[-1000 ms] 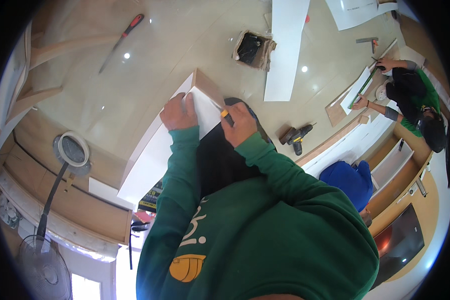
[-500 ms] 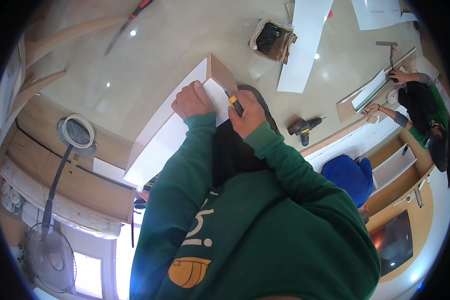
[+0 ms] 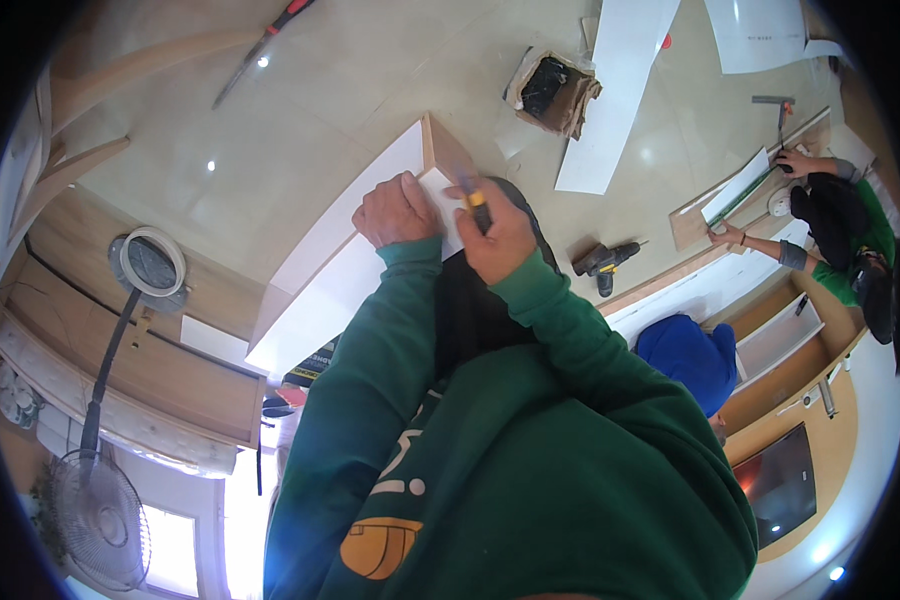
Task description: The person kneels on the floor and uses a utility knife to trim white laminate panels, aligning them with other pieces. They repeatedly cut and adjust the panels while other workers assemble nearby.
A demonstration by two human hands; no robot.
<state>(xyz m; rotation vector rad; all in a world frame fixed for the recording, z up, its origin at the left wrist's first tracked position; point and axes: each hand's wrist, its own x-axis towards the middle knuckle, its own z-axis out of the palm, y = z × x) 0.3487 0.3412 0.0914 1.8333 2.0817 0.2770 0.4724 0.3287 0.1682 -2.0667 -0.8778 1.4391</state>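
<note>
A long white panel box [image 3: 315, 297] with a bare wood end slants across in front of me. My left hand [image 3: 398, 211] lies on it near that end, fingers curled closed over its edge. In my right hand [image 3: 507, 236], closed round the handle, is a utility knife [image 3: 478, 207] with a yellow-and-black grip. Its tip is blurred by motion and points at the near corner of the box. Part of the box's near face is behind my left forearm.
A cordless drill [image 3: 607, 263] lies to my right. Beyond are a torn cardboard box [image 3: 570, 95] and a long white board [image 3: 610, 105]. A handsaw [image 3: 255, 60] lies far left. At right, one person handles strips beside a hammer [image 3: 778, 103]; another, in blue [image 3: 685, 355], crouches.
My right hand keeps hold of the utility knife, whose tip has tilted and blurred at the box's corner. The left hand stays on the box. The whole view has shifted slightly.
</note>
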